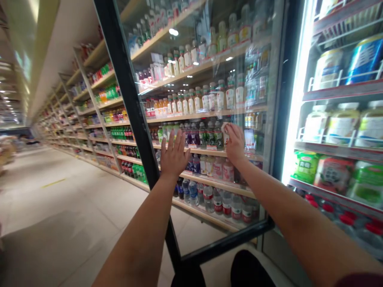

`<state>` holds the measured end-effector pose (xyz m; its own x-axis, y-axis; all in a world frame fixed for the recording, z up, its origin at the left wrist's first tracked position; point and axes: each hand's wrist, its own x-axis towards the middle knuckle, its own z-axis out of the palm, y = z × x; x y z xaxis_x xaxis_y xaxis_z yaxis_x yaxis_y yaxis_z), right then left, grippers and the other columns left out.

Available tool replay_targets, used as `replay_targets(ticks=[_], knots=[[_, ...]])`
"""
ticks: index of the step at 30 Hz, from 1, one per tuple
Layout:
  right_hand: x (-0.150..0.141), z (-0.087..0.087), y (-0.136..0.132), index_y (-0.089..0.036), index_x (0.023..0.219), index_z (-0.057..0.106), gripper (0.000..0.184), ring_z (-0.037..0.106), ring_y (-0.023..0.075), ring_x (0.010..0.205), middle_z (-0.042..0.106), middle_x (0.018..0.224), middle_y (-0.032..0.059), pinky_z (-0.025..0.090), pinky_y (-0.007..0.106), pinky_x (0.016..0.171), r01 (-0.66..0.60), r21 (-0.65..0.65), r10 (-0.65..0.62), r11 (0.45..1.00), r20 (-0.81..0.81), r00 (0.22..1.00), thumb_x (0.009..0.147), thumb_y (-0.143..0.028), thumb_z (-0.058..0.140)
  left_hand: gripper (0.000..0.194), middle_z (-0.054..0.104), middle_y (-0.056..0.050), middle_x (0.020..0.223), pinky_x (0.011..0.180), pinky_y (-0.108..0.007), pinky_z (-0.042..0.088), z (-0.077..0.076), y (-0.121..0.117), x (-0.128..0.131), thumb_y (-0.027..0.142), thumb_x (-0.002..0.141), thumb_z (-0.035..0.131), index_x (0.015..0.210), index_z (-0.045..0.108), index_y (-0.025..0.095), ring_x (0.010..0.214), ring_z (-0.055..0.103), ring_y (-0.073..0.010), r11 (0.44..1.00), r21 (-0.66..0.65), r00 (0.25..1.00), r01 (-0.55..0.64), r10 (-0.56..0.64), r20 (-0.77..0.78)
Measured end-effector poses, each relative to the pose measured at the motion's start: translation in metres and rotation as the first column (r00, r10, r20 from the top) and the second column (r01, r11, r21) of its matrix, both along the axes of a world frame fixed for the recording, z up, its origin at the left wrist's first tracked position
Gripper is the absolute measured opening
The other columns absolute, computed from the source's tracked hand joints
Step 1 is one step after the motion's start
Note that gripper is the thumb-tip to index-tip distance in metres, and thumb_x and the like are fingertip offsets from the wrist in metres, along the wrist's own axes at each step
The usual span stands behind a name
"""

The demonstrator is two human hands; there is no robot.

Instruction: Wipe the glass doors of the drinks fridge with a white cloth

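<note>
Shelving, one long run (95,101): stocked with bottles, partly seen through glass.
Cooler, one (341,92): lit along its left edge, cans, bottles and packs on its shelves.
Glass door, one (131,87): dark-framed, standing open beside the cooler, lower right corner near the cooler's left edge.
Right arm, mine (278,199): slanting up and inward from the lower right, across the door's right edge, elbow bent.
Left arm, mine (143,223): rising steeply from below, in front of the door's left edge near the wrist.
Left hand, mine (174,157): just inside the door's left edge, below mid-height; palm to the pane, fingers upward and slightly parted, holding nothing.
Right hand, mine (235,149): slightly higher, toward the door's right edge; fingers bent and drawn together, pinching a cloth.
Cloth, one (224,127): pale, small, bunched at my right fingertips, against the pane; its exact extent is hidden.
</note>
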<state>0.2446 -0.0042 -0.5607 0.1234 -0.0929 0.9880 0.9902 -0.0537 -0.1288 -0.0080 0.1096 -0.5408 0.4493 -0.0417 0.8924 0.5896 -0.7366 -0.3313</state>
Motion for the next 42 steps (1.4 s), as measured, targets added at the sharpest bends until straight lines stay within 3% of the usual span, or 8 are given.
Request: replay_targets(ticks=[3,9,15,23,28,33,38,42], knots=[[0.014,0.007,-0.003,-0.018,0.139,0.063,0.061,0.051,0.0238,0.136,0.060,0.142,0.0102,0.043,0.049,0.119,0.030,0.081,-0.023,0.996,-0.089,0.996,0.087,-0.005,0.035,0.060,0.028,-0.012,0.167,0.131,-0.055,0.008,0.000,0.001,0.001,0.035,0.106,0.049,0.158,0.038,0.009,0.158,0.017,-0.0325,1.000,-0.003,1.000,0.003,-0.003,0.001],[0.025,-0.040,-0.014,-0.019,0.144,0.059,0.063,0.046,0.0238,0.141,0.057,0.146,0.0111,0.039,0.051,0.122,0.022,0.025,-0.018,0.999,-0.131,0.991,0.087,-0.007,0.036,0.062,0.029,-0.013,0.166,0.131,-0.055,0.007,0.000,0.003,0.001,0.035,0.104,0.052,0.159,0.037,0.011,0.158,0.016,-0.0318,0.999,-0.020,1.000,0.028,-0.027,0.010],[0.073,-0.014,-0.025,-0.015,0.141,0.062,0.065,0.043,0.0227,0.145,0.053,0.150,0.0112,0.034,0.048,0.126,-0.002,0.076,0.027,0.997,-0.335,0.942,0.081,-0.006,0.039,0.064,0.030,-0.012,0.166,0.132,-0.053,0.005,-0.002,0.006,0.002,0.034,0.104,0.053,0.161,0.034,0.011,0.158,0.015,-0.0309,0.999,0.019,0.999,0.036,-0.037,0.026],[0.095,-0.048,-0.046,-0.013,0.146,0.057,0.068,0.043,0.0252,0.146,0.050,0.152,0.0146,0.033,0.052,0.125,0.030,0.112,0.032,0.993,-0.517,0.856,0.081,-0.007,0.038,0.064,0.027,-0.011,0.167,0.132,-0.053,0.004,-0.002,0.005,0.001,0.034,0.105,0.051,0.162,0.031,0.013,0.158,0.012,-0.0301,1.000,0.014,0.999,0.025,-0.025,0.019],[0.120,-0.031,-0.054,-0.008,0.142,0.060,0.064,0.046,0.0284,0.143,0.054,0.147,0.0190,0.036,0.053,0.122,0.083,0.135,0.013,0.987,-0.594,0.805,0.081,-0.007,0.040,0.063,0.025,-0.013,0.168,0.131,-0.057,0.007,-0.001,0.001,0.000,0.035,0.106,0.050,0.162,0.031,0.013,0.159,0.009,-0.0301,0.998,-0.047,1.000,0.029,-0.029,-0.004],[0.112,-0.016,-0.052,-0.007,0.141,0.060,0.065,0.045,0.0311,0.143,0.055,0.145,0.0204,0.035,0.059,0.121,0.088,0.131,-0.003,0.988,-0.544,0.839,0.080,-0.006,0.039,0.063,0.026,-0.013,0.167,0.131,-0.056,0.007,-0.002,0.000,0.000,0.034,0.106,0.047,0.162,0.030,0.012,0.159,0.010,-0.0297,0.998,-0.052,1.000,0.023,-0.023,-0.012],[0.079,0.030,-0.031,-0.010,0.142,0.060,0.064,0.041,0.0252,0.146,0.052,0.151,0.0135,0.031,0.050,0.127,0.034,0.059,-0.012,0.998,-0.333,0.943,0.083,-0.005,0.038,0.063,0.024,-0.011,0.168,0.131,-0.058,0.008,-0.002,0.000,0.000,0.034,0.106,0.047,0.163,0.029,0.013,0.159,0.010,-0.0305,0.996,-0.082,0.999,0.046,-0.047,-0.010],[0.031,0.033,-0.008,-0.018,0.147,0.056,0.068,0.034,0.0248,0.152,0.048,0.155,0.0054,0.030,0.053,0.128,0.017,-0.019,-0.020,1.000,-0.151,0.988,0.084,-0.004,0.035,0.063,0.022,-0.011,0.169,0.131,-0.057,0.007,-0.001,-0.003,-0.001,0.035,0.106,0.046,0.163,0.029,0.013,0.159,0.009,-0.0301,0.994,-0.102,0.998,0.050,-0.052,-0.023]])
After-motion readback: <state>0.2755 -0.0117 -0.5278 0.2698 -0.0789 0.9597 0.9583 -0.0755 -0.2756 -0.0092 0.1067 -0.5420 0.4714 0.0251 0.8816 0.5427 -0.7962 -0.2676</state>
